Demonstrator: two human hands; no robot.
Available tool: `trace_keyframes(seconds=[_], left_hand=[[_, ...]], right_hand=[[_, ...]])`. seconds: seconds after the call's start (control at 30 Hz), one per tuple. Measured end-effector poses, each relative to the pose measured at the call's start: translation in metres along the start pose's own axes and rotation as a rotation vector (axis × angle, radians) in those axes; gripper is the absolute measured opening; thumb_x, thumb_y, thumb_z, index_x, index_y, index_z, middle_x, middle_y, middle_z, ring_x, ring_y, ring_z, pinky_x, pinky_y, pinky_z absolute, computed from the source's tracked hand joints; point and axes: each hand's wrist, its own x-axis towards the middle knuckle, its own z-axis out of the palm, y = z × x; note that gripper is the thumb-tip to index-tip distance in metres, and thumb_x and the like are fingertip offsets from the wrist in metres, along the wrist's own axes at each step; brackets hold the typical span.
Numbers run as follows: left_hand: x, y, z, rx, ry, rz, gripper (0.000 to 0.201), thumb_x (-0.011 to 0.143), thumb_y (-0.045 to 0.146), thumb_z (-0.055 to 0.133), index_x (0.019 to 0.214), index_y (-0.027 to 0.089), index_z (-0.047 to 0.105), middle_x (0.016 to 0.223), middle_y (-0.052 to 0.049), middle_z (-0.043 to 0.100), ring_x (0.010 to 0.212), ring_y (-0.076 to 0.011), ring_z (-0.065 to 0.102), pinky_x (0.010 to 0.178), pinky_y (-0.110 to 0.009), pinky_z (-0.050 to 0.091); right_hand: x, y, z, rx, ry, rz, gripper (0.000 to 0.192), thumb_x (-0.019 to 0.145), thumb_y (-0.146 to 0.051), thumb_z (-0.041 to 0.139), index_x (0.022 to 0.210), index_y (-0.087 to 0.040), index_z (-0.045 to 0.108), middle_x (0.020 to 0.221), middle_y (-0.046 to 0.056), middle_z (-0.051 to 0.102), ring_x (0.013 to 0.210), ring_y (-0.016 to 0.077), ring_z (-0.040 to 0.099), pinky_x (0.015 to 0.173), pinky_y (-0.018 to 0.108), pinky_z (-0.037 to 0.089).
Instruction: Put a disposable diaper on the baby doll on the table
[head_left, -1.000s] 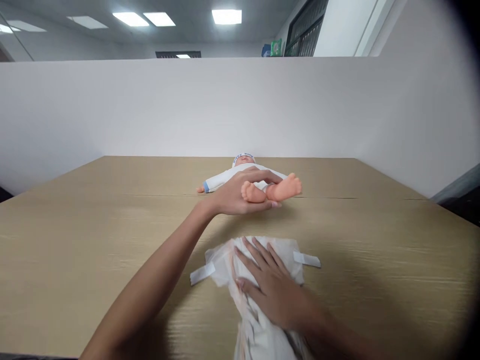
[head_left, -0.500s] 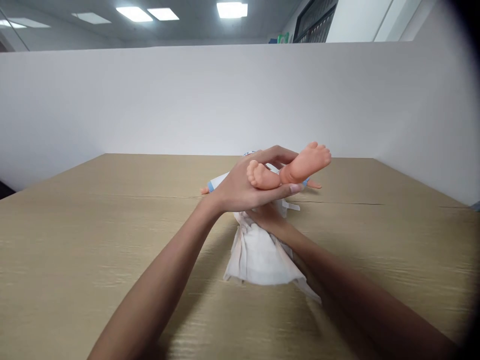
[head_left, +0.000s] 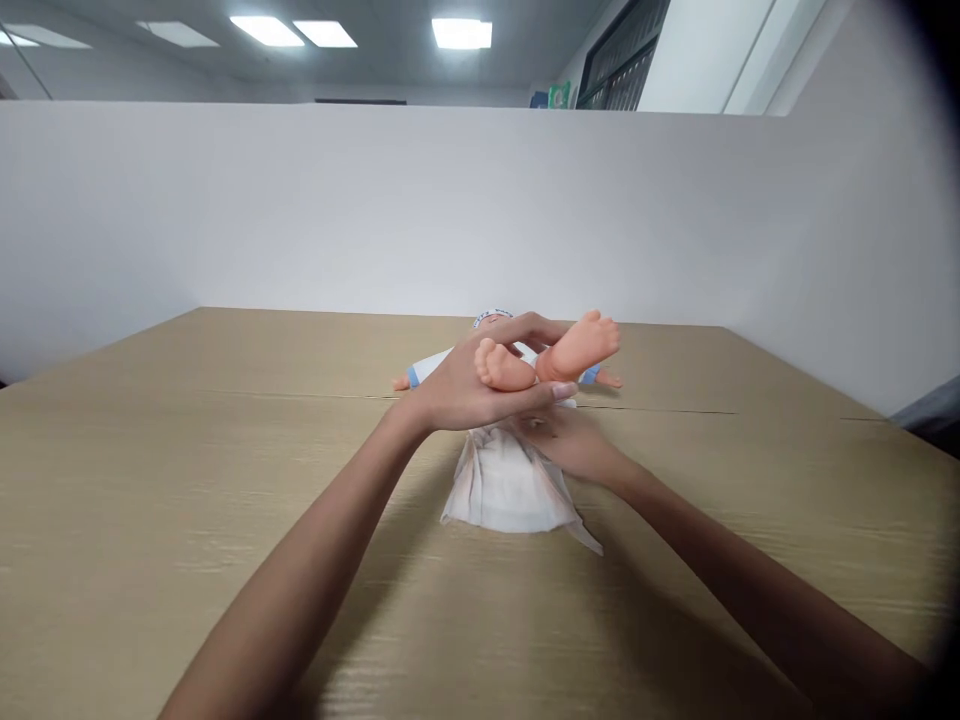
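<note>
A baby doll [head_left: 581,346] lies on its back, its bare feet toward me and its arms spread in white sleeves with blue cuffs. My left hand [head_left: 459,385] is closed around its lower legs and holds both feet up. Beneath the raised legs spreads a white diaper [head_left: 510,492], its near end flared out on the table. My right hand [head_left: 576,440] is low under the left one, at the diaper's right side by the doll's bottom. Its fingers are hidden behind the legs and the left hand. The doll's patterned cap [head_left: 491,316] shows partly above my left hand.
The wood-grain table [head_left: 225,500] has a seam running across it beyond the hands. A white partition [head_left: 337,210] closes off the back, and another stands at the right. A dark grey object [head_left: 934,412] is at the right edge.
The raised feet and my left hand have shifted slightly left, and the feet sit a little lower. More of my right hand shows now, farther right. The doll's cap has come more into view.
</note>
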Motion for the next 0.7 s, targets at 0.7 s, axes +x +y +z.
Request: trace_keyframes(seconds=[0.7], left_hand=[[-0.149,-0.039,-0.008,0.328,-0.321,-0.078,0.058,0.098,0.027,0.075,0.154,0.027,0.062,0.166,-0.015,0.059,0.161,-0.0352,0.048,0.132,-0.058,0.044]], right_hand=[[-0.088,0.059,-0.052,-0.268,-0.106,-0.717,0.061,0.093,-0.009,0.05,0.149,-0.029,0.066,0.146,0.012,0.067,0.136,0.0292,0.066,0.109,0.047,0.06]])
